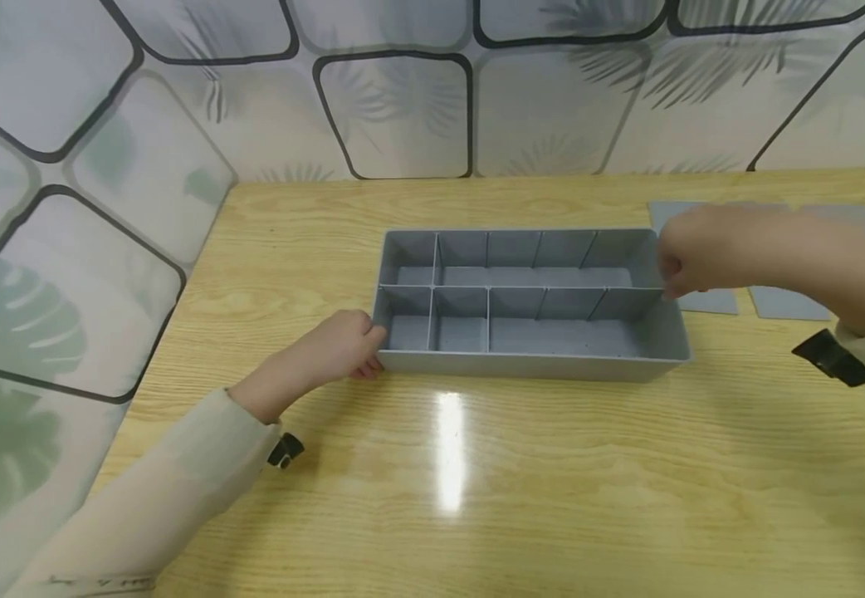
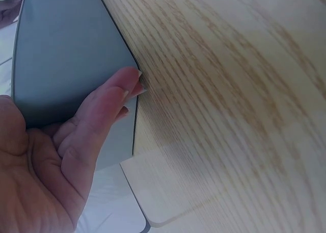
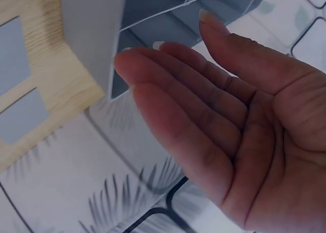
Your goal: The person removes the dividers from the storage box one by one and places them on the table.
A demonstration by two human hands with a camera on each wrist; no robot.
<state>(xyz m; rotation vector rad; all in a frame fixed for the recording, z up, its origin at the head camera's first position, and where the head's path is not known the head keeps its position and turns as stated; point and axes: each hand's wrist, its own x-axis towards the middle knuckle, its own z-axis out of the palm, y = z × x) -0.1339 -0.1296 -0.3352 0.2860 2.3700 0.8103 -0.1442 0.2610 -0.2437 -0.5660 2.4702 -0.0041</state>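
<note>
A long grey divided box (image 1: pixel 530 366) sits on the wooden table, split lengthwise by a partition. Several crosswise dividers (image 1: pixel 488 320) stand inside, mostly toward its left end. My left hand (image 1: pixel 339 345) grips the box's front left corner, and in the left wrist view its fingers (image 2: pixel 102 108) lie against the wall near the bottom edge. At the other end, my right hand (image 1: pixel 709 249) hovers by the right rim. The right wrist view shows its fingers (image 3: pixel 175 118) loosely bent and the thumb apart, with nothing held between them.
Flat grey plates (image 1: pixel 791 304) lie on the table (image 1: pixel 552 482) to the right of the box, partly hidden behind my right arm. A patterned wall covering (image 1: pixel 395 116) rises along the table's back and left edges.
</note>
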